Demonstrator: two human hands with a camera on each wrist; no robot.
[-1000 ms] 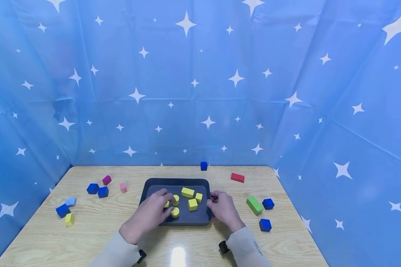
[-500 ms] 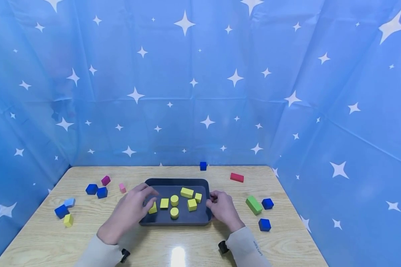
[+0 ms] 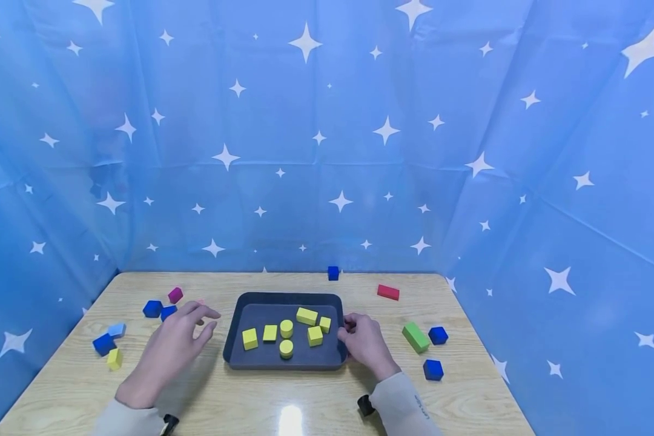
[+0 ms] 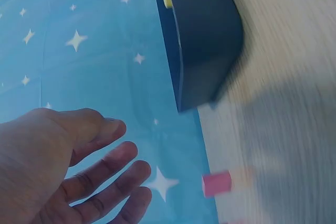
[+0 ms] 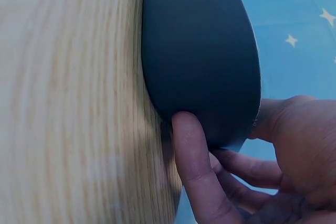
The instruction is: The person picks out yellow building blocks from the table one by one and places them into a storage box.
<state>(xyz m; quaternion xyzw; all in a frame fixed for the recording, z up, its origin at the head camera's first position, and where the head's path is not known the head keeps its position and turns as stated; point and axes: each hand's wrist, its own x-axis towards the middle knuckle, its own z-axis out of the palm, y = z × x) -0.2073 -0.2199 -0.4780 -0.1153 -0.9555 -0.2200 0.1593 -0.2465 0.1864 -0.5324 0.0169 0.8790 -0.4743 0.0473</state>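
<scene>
A dark grey tray [image 3: 283, 298] lies on the table with several yellow blocks in it, among them a cube [image 3: 249, 339] at the left and two cylinders [image 3: 286, 349] near the middle. My left hand [image 3: 169, 348] hovers left of the tray, fingers apart and slightly bent, holding nothing. In the left wrist view a pink block [image 4: 216, 184] shows on the table beyond the fingertips; the head view has it mostly hidden behind that hand. My right hand [image 3: 366, 344] pinches the tray's right wall, with one finger [image 5: 191, 145] pressed against the outside.
At the left lie a magenta block [image 3: 175, 295], several dark blue cubes [image 3: 152, 309], a light blue block [image 3: 117, 330] and a yellow block [image 3: 114, 359]. To the right are a green block [image 3: 416, 337], a red block [image 3: 388, 292] and blue cubes [image 3: 433, 369]. A starry curtain surrounds the table [image 3: 240, 402].
My left hand has withdrawn leftward from among the yellow blocks, out over the table, uncovering the blocks at the tray's left. The right hand and the tray have stayed put.
</scene>
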